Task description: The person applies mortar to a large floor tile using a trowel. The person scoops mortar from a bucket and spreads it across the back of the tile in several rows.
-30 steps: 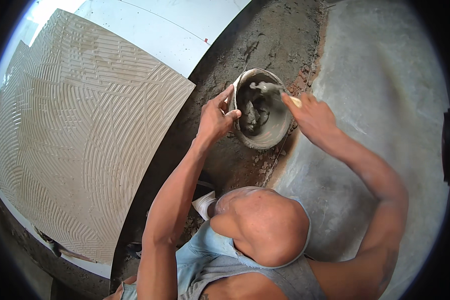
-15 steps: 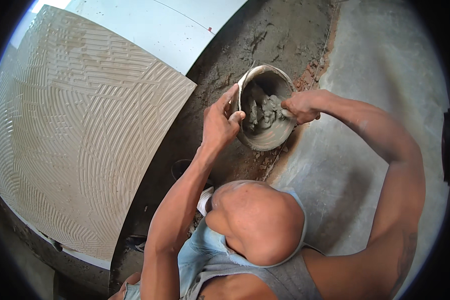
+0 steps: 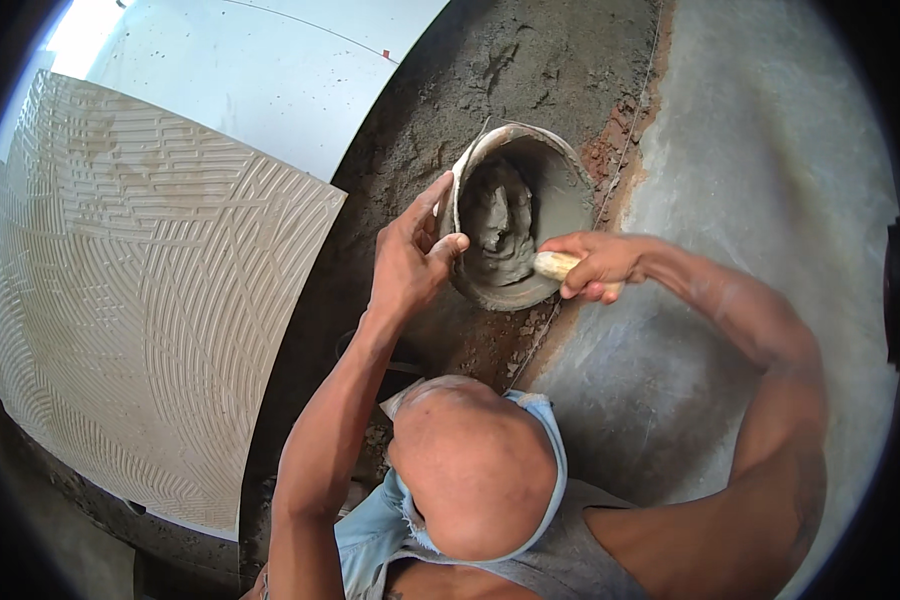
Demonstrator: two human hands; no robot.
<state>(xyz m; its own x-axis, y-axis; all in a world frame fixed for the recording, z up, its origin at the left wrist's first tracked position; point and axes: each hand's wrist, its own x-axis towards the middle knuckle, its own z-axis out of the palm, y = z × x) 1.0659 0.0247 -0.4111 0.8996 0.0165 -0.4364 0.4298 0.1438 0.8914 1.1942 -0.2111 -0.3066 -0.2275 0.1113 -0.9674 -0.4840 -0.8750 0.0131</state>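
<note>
My left hand (image 3: pixel 415 245) grips the left rim of a mortar-crusted bucket (image 3: pixel 565 200), thumb over the edge and fingers outside. Inside lies wet grey mortar (image 3: pixel 498 215), heaped toward the left. My right hand (image 3: pixel 595 265) is closed round the pale wooden handle (image 3: pixel 558 266) of a tool at the bucket's lower right; the tool's other end is hidden in the mortar.
At left lies a large tile (image 3: pixel 140 330) coated with combed adhesive, below a white panel (image 3: pixel 240 60). Rough mortar bedding (image 3: pixel 500 60) and a string line (image 3: pixel 635 130) border smooth concrete (image 3: pixel 750 170). My bent knee (image 3: pixel 470 470) is in front of me.
My right hand has moved down to the bucket's lower right, turning the handle. The mortar inside has shifted. My left hand stays on the rim.
</note>
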